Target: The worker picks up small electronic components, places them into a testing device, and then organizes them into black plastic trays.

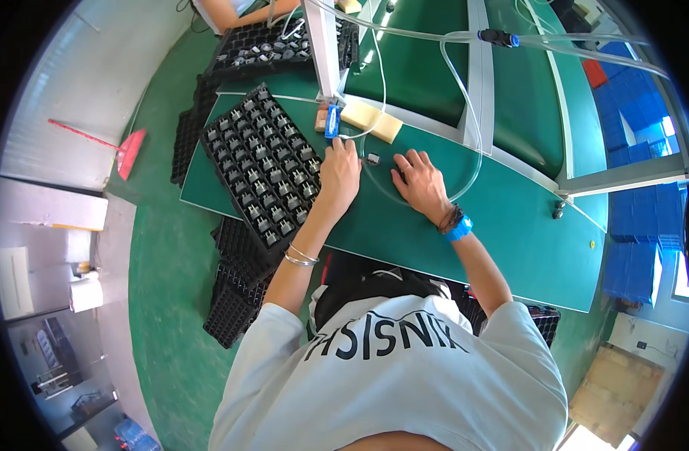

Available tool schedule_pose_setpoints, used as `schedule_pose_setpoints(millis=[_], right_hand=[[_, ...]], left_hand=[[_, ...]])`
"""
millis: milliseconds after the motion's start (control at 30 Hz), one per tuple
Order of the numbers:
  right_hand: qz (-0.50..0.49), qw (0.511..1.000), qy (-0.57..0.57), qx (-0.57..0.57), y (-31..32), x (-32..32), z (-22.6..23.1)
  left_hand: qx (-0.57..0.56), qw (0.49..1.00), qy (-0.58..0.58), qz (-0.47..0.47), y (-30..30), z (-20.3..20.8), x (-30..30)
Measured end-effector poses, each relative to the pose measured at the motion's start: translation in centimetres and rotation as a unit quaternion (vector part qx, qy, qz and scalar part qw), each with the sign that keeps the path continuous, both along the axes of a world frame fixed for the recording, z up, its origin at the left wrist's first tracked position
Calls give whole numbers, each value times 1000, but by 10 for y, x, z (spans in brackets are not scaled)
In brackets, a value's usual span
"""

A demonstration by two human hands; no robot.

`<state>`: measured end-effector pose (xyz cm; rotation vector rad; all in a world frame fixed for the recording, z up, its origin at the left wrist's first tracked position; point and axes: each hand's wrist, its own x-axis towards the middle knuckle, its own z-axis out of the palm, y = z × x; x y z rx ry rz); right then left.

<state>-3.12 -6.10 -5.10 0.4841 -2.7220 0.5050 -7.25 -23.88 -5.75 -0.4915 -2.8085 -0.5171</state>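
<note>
Green bench (510, 218), component-filled black tray (263, 161)

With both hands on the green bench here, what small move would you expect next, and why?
Probably the left hand shifts right to pick up the small dark square part lying loose on the green bench top. The part sits between the hands, apart from the black compartment tray; the right hand rests flat, its grip empty.

Factory assembly line, green workbench (510, 225), component trays (261, 165)
</note>
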Motion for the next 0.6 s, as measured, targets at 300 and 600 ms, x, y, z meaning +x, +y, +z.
schedule_pose_setpoints(millis=[300,600], right_hand=[[-169,853,-103,-484,22,-6,-15],[-108,220,-135,-960,51,42,19]], left_hand=[[499,776,-386,-25,-4,51,5],[686,400,-608,20,47,54,24]])
